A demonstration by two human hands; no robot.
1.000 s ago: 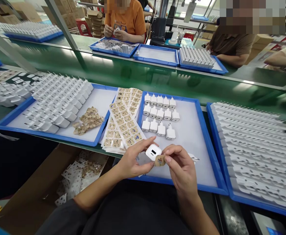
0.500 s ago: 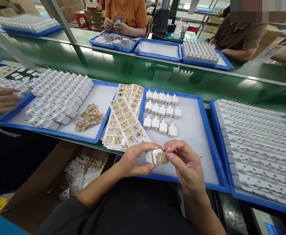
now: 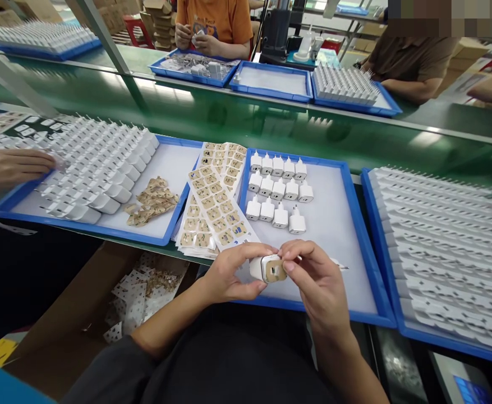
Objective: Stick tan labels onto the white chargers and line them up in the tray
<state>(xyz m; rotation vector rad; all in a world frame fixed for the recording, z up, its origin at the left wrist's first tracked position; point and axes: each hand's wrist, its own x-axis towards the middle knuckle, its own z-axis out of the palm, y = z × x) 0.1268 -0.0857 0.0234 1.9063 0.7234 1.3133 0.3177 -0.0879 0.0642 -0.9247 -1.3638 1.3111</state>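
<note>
A white charger point(image 3: 256, 269) lies on its side in my left hand point(image 3: 231, 274), gripped between thumb and fingers. Over its end face sits a tan sticker point(image 3: 276, 273) with small cut-outs. My right hand point(image 3: 319, 283) pinches the sticker's right edge between thumb and forefinger. Behind that hand a thin, pointed, pale thing point(image 3: 340, 265) shows; whether the hand holds it is hidden. Both hands are above the near edge of a blue-rimmed tray point(image 3: 357, 224), where several white chargers point(image 3: 277, 188) stand in rows with their pins up.
Sheets of tan stickers point(image 3: 218, 207) overlap the tray's left rim. Farther left, another tray point(image 3: 168, 230) holds packed chargers and crumpled tan paper point(image 3: 152, 202). A co-worker's hand point(image 3: 16, 168) is over it. Rows of white parts point(image 3: 447, 252) fill the right tray. A scrap box point(image 3: 71, 308) sits below.
The tan sticker has moved left and now covers more of the charger's end face. The co-worker's hand at the left has shifted right. The pointed thing shows more behind my right hand.
</note>
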